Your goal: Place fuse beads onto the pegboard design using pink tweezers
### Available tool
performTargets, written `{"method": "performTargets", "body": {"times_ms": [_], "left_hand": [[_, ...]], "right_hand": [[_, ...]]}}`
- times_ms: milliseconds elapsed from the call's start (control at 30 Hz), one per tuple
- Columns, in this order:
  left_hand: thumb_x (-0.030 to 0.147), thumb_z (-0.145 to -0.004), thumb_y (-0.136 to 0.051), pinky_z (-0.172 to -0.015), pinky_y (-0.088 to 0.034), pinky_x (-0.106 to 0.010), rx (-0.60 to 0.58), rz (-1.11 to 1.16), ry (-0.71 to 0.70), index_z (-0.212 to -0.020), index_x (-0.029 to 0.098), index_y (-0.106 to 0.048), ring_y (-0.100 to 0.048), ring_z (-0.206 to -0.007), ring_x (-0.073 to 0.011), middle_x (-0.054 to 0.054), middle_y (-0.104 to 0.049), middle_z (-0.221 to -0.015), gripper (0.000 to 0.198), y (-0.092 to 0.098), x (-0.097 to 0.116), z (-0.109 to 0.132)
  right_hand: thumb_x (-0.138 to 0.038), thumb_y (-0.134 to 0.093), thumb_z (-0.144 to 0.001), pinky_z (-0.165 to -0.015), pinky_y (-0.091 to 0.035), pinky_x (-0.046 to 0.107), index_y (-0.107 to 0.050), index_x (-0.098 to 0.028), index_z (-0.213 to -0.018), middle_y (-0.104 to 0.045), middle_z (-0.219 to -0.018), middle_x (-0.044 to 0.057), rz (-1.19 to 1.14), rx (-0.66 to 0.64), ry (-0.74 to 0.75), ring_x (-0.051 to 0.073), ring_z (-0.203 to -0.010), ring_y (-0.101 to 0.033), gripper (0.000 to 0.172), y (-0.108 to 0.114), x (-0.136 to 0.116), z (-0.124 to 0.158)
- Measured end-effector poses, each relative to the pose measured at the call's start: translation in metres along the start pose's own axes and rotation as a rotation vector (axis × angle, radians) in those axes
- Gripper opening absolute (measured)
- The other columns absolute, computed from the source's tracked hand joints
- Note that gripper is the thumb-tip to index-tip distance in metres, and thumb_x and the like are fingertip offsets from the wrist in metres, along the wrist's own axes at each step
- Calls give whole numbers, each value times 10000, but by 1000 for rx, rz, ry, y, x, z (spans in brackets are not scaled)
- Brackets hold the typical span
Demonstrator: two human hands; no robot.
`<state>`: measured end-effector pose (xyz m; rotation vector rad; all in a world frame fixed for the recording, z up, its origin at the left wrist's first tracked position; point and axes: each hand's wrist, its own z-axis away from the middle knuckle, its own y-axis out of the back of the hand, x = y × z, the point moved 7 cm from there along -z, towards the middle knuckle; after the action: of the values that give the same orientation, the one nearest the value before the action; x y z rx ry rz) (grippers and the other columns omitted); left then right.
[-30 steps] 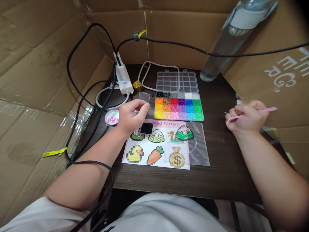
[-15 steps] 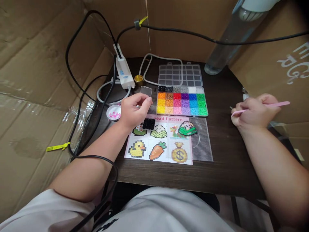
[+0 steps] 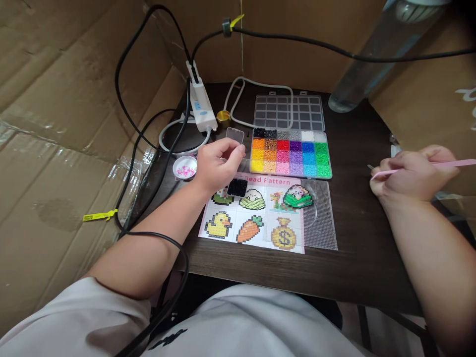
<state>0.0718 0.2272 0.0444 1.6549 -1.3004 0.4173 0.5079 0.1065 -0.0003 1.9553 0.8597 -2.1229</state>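
My right hand (image 3: 414,173) is closed around pink tweezers (image 3: 451,164) at the right side of the table. In the middle, my left hand (image 3: 219,161) is pinched shut; what its fingers hold, if anything, is hidden. Right below it, a small tray of black beads (image 3: 237,187) lies over the bead pattern sheet (image 3: 238,248). A clear plastic lid (image 3: 235,134) shows just behind the left hand. On the clear pegboard (image 3: 323,225), at the sheet's right edge, lies a beaded figure (image 3: 298,197) with green leaves and a pale top.
An open bead box (image 3: 292,173) with many-coloured compartments stands behind the sheet, its lid (image 3: 289,113) folded back. Left are a white dish (image 3: 178,174) with pink beads, a power strip (image 3: 203,109) and looping black cables (image 3: 117,94). A gold cup (image 3: 223,116) and clear tube (image 3: 366,64) stand farther back.
The whole scene has shifted slightly right in view as the head turned. Both hands keep the same pose, and the tweezers remain in my right hand.
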Motion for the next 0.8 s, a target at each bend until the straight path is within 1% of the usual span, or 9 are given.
{"method": "performTargets", "body": {"times_ms": [67, 133, 200, 267, 367, 500, 633, 733, 800], "left_hand": [[466, -1130, -789, -718, -657, -369, 4, 0, 0, -865, 285, -868, -769, -721, -189, -19, -866, -800, 330, 1, 0, 0], [453, -1129, -783, -714, -651, -369, 3, 1, -3, -866, 283, -867, -770, -720, -188, -18, -870, -808, 324, 1, 1, 1], [454, -1130, -783, -709, -650, -371, 0, 1, -5, -869, 283, -865, -769, -717, -189, -17, -870, -804, 323, 1, 1, 1], [465, -1133, -789, -709, -655, -374, -4, 0, 0, -879, 283, -865, -771, -718, -193, -18, -867, -801, 321, 1, 0, 1], [453, -1125, -803, -710, -656, -374, -4, 4, 11, -891, 283, -873, -766, -721, -192, -18, -853, -797, 297, 1, -3, 0], [386, -1082, -814, -722, -670, -363, -15, 35, 18, -928, 282, -885, -780, -747, -192, -22, -882, -860, 199, -1, -8, -2], [359, -1025, -837, -768, -717, -355, -39, 45, 12, -980, 278, -901, -822, -801, -204, -34, -926, -945, 112, -1, -10, -3], [353, -975, -873, -736, -705, -351, -40, 4, -9, -956, 282, -904, -783, -753, -194, -22, -907, -899, 80, 2, -9, -5], [356, -951, -887, -705, -686, -352, -54, -14, -24, -936, 288, -908, -752, -719, -190, -17, -897, -868, 73, 2, -8, -6]], "right_hand": [[-76, -736, -590, -367, -213, 191, -234, -273, -760, -205, -611, -110, -33, 44, 42, 108, -413, -431, 565, 1, -3, 0], [-77, -684, -543, -365, -159, 216, -212, -259, -753, -155, -610, -100, -93, 81, -4, 98, -395, -316, 548, 2, 0, -2], [-83, -660, -515, -376, -97, 229, -166, -246, -778, -121, -630, -87, -142, 103, -57, 93, -406, -226, 583, 4, 4, -5], [-91, -666, -516, -396, -70, 229, -123, -239, -808, -101, -659, -78, -166, 92, -75, 90, -430, -188, 634, 5, 5, -8], [-113, -676, -526, -401, -65, 235, -98, -243, -829, -71, -678, -71, -166, 76, -62, 96, -441, -180, 665, 6, 5, -10], [-144, -719, -561, -363, -136, 250, -93, -262, -832, -60, -679, -84, -147, 54, -43, 94, -431, -188, 692, 2, 4, -9], [-92, -655, -530, -340, -174, 246, -136, -268, -798, -112, -658, -93, -169, 41, -20, 90, -409, -201, 610, -3, 0, -6], [-76, -576, -465, -327, -181, 248, -144, -268, -786, -113, -641, -93, -184, 63, -20, 94, -396, -192, 571, -3, -2, -4], [-83, -563, -459, -326, -191, 247, -167, -267, -768, -140, -622, -95, -182, 62, -28, 96, -390, -212, 535, -4, -3, -3]]}}
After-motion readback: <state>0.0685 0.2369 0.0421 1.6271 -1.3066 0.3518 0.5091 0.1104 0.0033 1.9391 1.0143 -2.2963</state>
